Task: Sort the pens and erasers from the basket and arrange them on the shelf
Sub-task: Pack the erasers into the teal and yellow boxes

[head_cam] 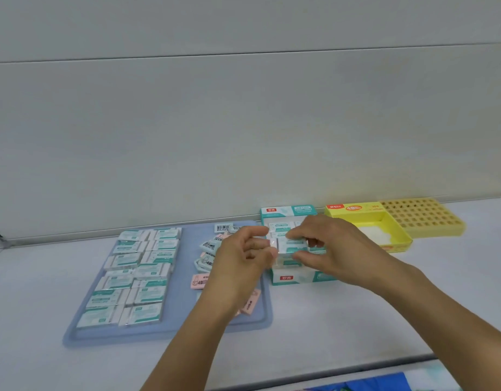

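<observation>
A white eraser with a teal sleeve [290, 246] hangs just above the teal eraser box [293, 278]. My left hand [243, 255] pinches its left end and my right hand [332, 246] pinches its right side. More wrapped erasers lie in the box beneath it. On the blue tray [184, 317], several teal erasers [133, 275] lie in two neat columns. Loose pink and teal erasers [208, 259] are piled at the tray's right side, partly hidden by my left arm.
A yellow box [384, 235] stands right of the teal box, with something white inside. Behind it sits a yellow perforated holder [424, 215]. All rest on a white shelf against a grey wall. Blue material shows at the bottom edge [379, 383].
</observation>
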Demonstrator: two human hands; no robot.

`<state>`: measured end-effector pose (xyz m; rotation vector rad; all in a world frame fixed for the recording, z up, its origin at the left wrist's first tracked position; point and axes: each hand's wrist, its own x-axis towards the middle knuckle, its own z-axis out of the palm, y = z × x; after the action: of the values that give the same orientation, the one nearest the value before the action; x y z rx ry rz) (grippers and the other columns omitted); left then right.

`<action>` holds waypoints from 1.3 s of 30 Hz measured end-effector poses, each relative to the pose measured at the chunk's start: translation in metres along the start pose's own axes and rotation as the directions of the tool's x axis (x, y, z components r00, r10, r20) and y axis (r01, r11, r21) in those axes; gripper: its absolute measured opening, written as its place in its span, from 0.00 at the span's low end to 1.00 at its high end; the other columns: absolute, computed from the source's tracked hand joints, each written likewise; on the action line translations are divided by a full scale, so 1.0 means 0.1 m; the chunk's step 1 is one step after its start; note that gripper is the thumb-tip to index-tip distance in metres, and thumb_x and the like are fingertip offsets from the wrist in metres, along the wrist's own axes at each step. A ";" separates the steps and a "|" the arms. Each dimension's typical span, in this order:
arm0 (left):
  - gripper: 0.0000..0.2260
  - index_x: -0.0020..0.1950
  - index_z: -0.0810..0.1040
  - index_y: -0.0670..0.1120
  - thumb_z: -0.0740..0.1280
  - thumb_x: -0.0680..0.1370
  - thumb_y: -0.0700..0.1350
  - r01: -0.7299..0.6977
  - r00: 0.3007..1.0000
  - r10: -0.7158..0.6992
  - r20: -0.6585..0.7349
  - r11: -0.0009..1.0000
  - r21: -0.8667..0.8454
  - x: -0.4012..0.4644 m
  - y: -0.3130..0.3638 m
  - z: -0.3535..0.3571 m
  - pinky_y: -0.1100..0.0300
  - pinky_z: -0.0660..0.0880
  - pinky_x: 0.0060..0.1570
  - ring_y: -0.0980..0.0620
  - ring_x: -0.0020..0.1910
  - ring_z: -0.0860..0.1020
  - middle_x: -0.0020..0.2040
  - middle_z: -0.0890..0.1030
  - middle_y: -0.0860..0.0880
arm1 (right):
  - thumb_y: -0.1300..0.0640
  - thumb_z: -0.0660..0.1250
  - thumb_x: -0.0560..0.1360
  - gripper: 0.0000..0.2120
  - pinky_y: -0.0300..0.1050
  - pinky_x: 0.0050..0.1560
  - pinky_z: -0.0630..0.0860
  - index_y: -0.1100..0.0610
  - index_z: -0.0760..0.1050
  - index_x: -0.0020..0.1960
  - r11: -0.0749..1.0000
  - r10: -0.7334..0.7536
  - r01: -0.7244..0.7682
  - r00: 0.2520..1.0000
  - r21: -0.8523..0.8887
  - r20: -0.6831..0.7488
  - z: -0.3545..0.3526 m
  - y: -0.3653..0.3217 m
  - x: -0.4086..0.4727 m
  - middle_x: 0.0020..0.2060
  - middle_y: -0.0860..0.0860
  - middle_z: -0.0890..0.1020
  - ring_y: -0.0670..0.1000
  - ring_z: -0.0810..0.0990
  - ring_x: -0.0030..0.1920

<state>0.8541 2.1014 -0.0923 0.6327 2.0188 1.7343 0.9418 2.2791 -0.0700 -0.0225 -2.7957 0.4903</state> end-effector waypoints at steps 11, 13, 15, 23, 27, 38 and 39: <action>0.14 0.61 0.80 0.54 0.70 0.76 0.54 -0.377 0.924 0.297 0.242 0.593 0.711 -0.08 -0.22 -0.10 0.56 0.63 0.68 0.59 0.68 0.68 0.65 0.75 0.61 | 0.56 0.74 0.71 0.04 0.33 0.39 0.74 0.50 0.85 0.44 0.946 0.207 -0.261 0.943 0.192 0.262 0.10 0.02 0.06 0.36 0.39 0.82 0.39 0.78 0.40; 0.14 0.62 0.80 0.54 0.68 0.77 0.53 -0.415 0.907 0.319 0.276 0.565 0.713 -0.08 -0.23 -0.09 0.60 0.60 0.69 0.59 0.69 0.67 0.67 0.74 0.60 | 0.56 0.74 0.71 0.04 0.37 0.44 0.75 0.51 0.85 0.46 0.962 0.197 -0.234 0.952 0.141 0.232 0.14 -0.02 0.06 0.37 0.38 0.77 0.40 0.77 0.41; 0.14 0.63 0.79 0.54 0.67 0.78 0.51 -0.456 0.887 0.342 0.312 0.531 0.714 -0.08 -0.24 -0.09 0.64 0.58 0.67 0.58 0.69 0.67 0.68 0.73 0.58 | 0.56 0.73 0.72 0.04 0.40 0.48 0.76 0.51 0.85 0.46 0.965 0.201 -0.231 0.956 0.123 0.213 0.16 -0.06 0.06 0.37 0.38 0.75 0.41 0.76 0.42; 0.10 0.47 0.86 0.54 0.79 0.67 0.46 -0.487 0.846 0.382 0.372 0.269 0.831 -0.08 -0.24 -0.03 0.54 0.77 0.47 0.50 0.51 0.82 0.54 0.83 0.52 | 0.60 0.55 0.80 0.17 0.41 0.57 0.74 0.49 0.81 0.59 0.961 0.271 -0.273 0.914 -0.036 0.302 0.14 -0.14 -0.09 0.59 0.48 0.74 0.49 0.73 0.61; 0.18 0.44 0.87 0.54 0.84 0.57 0.46 -0.460 0.864 0.342 0.369 0.240 0.855 -0.06 -0.30 0.01 0.57 0.79 0.42 0.52 0.46 0.83 0.50 0.83 0.52 | 0.60 0.55 0.80 0.18 0.41 0.54 0.77 0.50 0.80 0.60 0.944 0.313 -0.329 0.888 -0.009 0.336 0.13 -0.14 -0.17 0.64 0.44 0.77 0.48 0.73 0.63; 0.14 0.63 0.79 0.52 0.67 0.78 0.49 -0.423 0.863 0.485 0.141 0.540 0.728 -0.20 -0.20 -0.58 0.56 0.69 0.64 0.54 0.62 0.75 0.62 0.79 0.54 | 0.56 0.64 0.78 0.11 0.50 0.58 0.69 0.50 0.79 0.58 0.996 0.078 -0.078 0.997 0.038 0.001 0.27 -0.61 0.20 0.54 0.50 0.76 0.51 0.73 0.58; 0.14 0.64 0.78 0.52 0.68 0.78 0.48 -0.379 0.876 0.475 0.090 0.559 0.737 -0.22 -0.21 -0.76 0.56 0.69 0.63 0.53 0.62 0.75 0.62 0.79 0.54 | 0.55 0.64 0.77 0.11 0.50 0.58 0.69 0.50 0.79 0.58 0.998 0.034 -0.034 0.999 0.057 0.000 0.32 -0.70 0.28 0.53 0.49 0.77 0.51 0.73 0.57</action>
<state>0.8271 2.0246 -0.1019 1.4140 2.8472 1.0750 0.9078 2.2043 -0.0673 -0.0575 -2.7830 0.5777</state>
